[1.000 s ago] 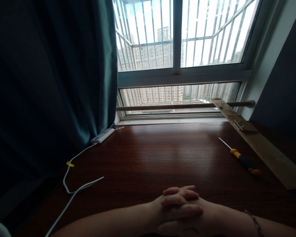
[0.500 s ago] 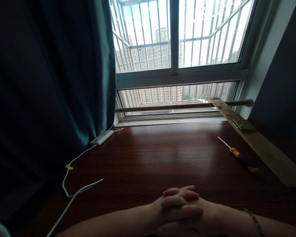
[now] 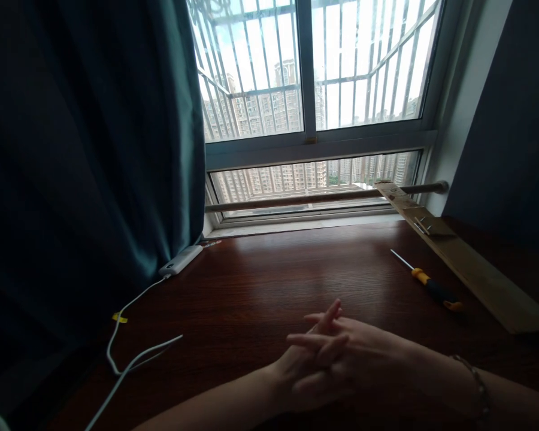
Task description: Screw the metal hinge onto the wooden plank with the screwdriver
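In front of me, low in the view, my left hand [image 3: 291, 366] and my right hand [image 3: 368, 353] meet with their fingers loosely interlaced. The fingers cross at angles and are fairly straight, and no object shows between them. A bracelet circles my right wrist. Closest to my right hand lies a screwdriver [image 3: 433, 288] with a yellow and black handle, its shaft pointing to the far left. Beyond it a long wooden board [image 3: 471, 263] leans on the rail by the window, with screws or nails on a small block. Some lower fingers are blurred.
A white power bank [image 3: 181, 261] lies by the dark blue curtain [image 3: 170, 149], with a white cable [image 3: 126, 365] running from it towards me. A yellow scrap [image 3: 120, 318] is beside the cable. The brown wooden surface [image 3: 296, 269] reaches to the barred window [image 3: 312, 140].
My joined hands have risen and moved forward. Their fingers were folded flat over each other and now cross more loosely, straighter. The view has shifted slightly; the screwdriver and board stay in place.
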Motion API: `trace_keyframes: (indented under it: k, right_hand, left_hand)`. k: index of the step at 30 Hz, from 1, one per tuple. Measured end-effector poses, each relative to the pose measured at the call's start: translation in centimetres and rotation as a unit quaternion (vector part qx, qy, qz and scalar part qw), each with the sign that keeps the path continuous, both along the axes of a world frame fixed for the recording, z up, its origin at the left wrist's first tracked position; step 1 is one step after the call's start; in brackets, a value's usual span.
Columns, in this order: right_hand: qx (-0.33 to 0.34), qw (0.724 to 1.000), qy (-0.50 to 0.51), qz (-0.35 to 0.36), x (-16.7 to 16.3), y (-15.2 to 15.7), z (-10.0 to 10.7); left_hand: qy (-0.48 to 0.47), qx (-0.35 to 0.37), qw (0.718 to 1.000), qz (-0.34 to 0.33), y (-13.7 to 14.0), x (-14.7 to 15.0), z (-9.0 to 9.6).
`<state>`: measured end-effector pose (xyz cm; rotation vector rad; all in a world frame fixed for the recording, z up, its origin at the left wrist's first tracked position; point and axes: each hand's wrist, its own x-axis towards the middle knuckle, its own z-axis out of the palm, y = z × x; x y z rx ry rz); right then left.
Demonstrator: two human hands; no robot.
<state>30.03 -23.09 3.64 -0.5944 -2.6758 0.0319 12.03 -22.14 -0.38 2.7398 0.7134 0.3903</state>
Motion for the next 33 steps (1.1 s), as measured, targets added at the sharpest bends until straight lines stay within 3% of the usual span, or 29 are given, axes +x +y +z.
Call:
trace_keyframes:
  k: [2,4,8,11,15,16,19,21,24,26,28,30,31,33]
  right_hand:
    - [0.034,0.998,0.035,-0.037,1.7,0.8,1.7]
    - [0.052,0.983,0.113,-0.137,4.2,1.8,3.0]
    - [0.076,0.930,0.218,-0.287,11.1,3.2,3.9]
    - [0.084,0.899,0.138,-0.408,16.8,3.0,3.1]
    - [0.126,0.774,0.182,-0.593,22.7,2.3,0.7]
    - [0.136,0.759,0.183,-0.610,23.8,2.3,0.1]
    - [0.169,0.754,0.169,-0.612,26.6,3.0,-1.4]
    - [0.182,0.729,0.166,-0.639,28.5,3.8,-2.4]
    - [0.122,0.673,0.158,-0.712,31.5,4.9,-4.0]
    - [0.041,0.636,0.180,-0.749,33.3,5.3,-5.1]
    - [-0.039,0.610,0.213,-0.762,34.6,5.5,-6.0]
    - [-0.096,0.598,0.227,-0.762,35.4,5.6,-6.4]
    - [-0.117,0.596,0.225,-0.762,35.6,5.6,-6.4]
    - [-0.153,0.593,0.214,-0.761,36.0,5.5,-6.3]
  left_hand:
    - [-0.056,0.080,0.994,-0.052,0.9,-0.4,-0.4]
    - [-0.082,0.151,0.981,-0.086,1.5,-0.5,-0.6]
    - [-0.033,0.181,0.979,-0.091,1.4,0.1,-0.2]
    - [-0.015,0.191,0.974,-0.121,1.0,0.4,0.3]
    - [-0.009,0.198,0.969,-0.147,0.7,0.4,0.3]
    - [-0.008,0.195,0.969,-0.149,0.8,0.5,0.2]
    - [-0.006,0.178,0.971,-0.158,1.2,1.1,0.1]
    - [-0.007,0.158,0.973,-0.169,1.4,2.1,0.5]
    - [-0.029,0.073,0.980,-0.183,1.2,5.0,2.0]
    - [-0.082,-0.037,0.980,-0.176,0.8,7.9,3.0]
    - [-0.162,-0.174,0.963,-0.125,0.6,11.8,3.5]
    - [-0.257,-0.327,0.906,-0.076,0.8,16.4,3.4]
    - [-0.307,-0.406,0.858,-0.062,1.1,18.8,3.1]
    - [-0.412,-0.537,0.736,0.004,2.0,23.7,2.4]
